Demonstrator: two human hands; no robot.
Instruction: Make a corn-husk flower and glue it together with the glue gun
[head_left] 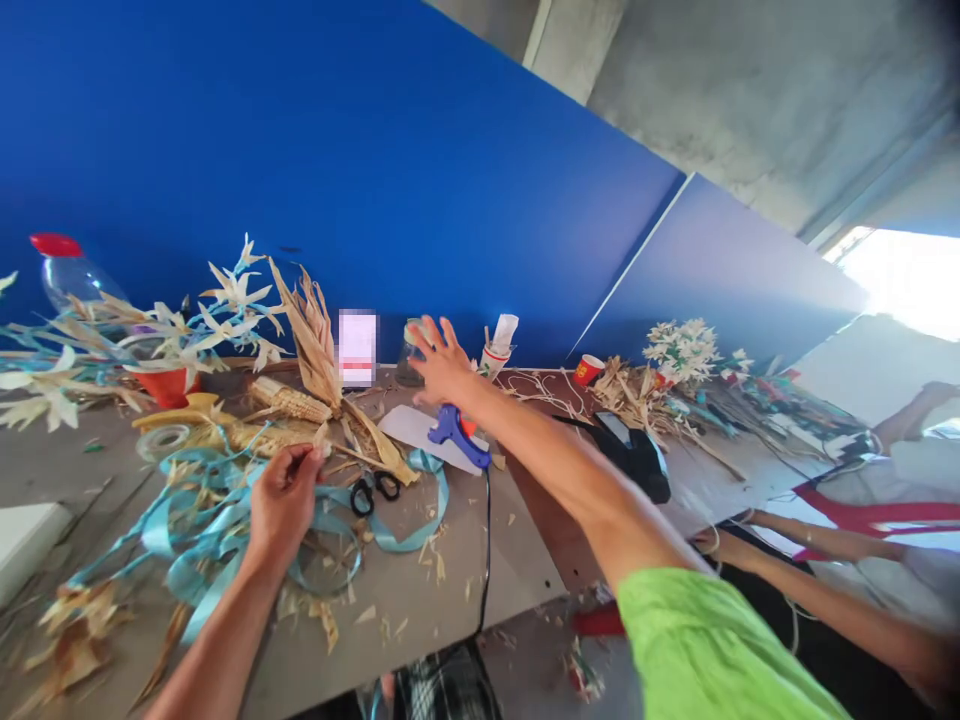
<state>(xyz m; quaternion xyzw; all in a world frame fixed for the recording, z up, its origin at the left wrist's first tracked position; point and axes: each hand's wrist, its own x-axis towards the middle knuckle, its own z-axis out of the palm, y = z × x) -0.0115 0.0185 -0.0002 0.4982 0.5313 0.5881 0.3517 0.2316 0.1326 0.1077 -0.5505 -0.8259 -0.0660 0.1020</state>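
Observation:
My left hand [283, 492] is closed in a pinch on a small pale piece of corn husk [322, 438]. Beneath and around it lies tangled light-blue ribbon [199, 545], with black-handled scissors [363, 497] to its right. Fingers spread, my right hand [448, 372] reaches across the table and holds nothing I can see. Just behind its fingers stands a glass jar [409, 362], partly hidden. Below the hand, a blue glue gun [457, 437] rests by a white sheet [409, 428]. A dried corn cob [294, 402] with its husk lies farther back.
Husk flowers [236, 292] in a red pot [166, 388] stand at left. A roll of tape [163, 442] lies nearby. The glue gun's cord [487, 545] hangs over the front edge. Behind are a paper cup [494, 360] and blue wall [337, 170]. Another person's arms [817, 590] are at right.

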